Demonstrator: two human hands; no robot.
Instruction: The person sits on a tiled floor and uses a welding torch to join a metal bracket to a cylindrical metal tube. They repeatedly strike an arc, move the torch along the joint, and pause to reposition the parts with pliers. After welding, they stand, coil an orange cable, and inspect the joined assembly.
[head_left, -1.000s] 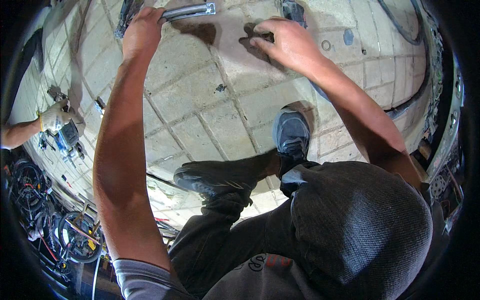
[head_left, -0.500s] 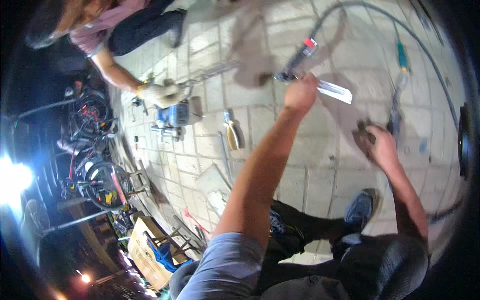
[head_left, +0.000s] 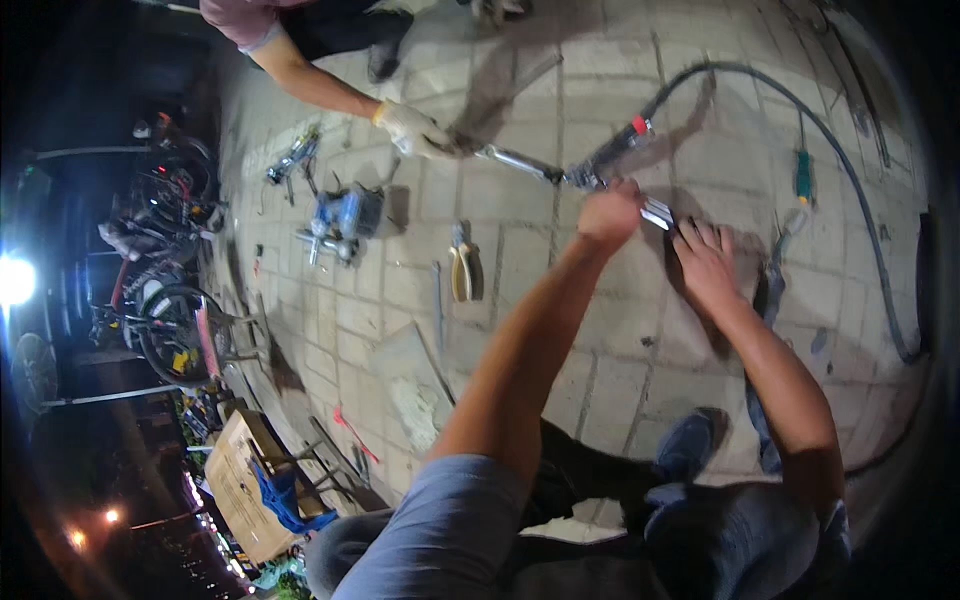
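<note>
A thick dark cable ends in a connector with a red band [head_left: 610, 150], lying on the paving. My left hand [head_left: 612, 212] is closed beside this connector, round a shiny flat metal bar [head_left: 656, 213] that sticks out to its right. My right hand [head_left: 705, 262] has its fingers bent over the bar's far end, which they partly hide. From the upper left, another person's gloved hand [head_left: 415, 130] holds a long chrome tool [head_left: 520, 162] whose tip meets the connector. What the bar's inner end grips is hidden by my left hand.
Pliers with pale handles [head_left: 463, 273] lie left of my left forearm, near a blue power tool [head_left: 345, 215]. A green-handled screwdriver [head_left: 803, 178] lies at right inside the cable's loop. A cardboard box [head_left: 240, 480] and parked bikes [head_left: 180, 335] stand at far left.
My right hand has moved up and left onto the bar's end. The other person's gloved hand has come right, bringing the chrome tool to the connector. The view has shifted slightly.
</note>
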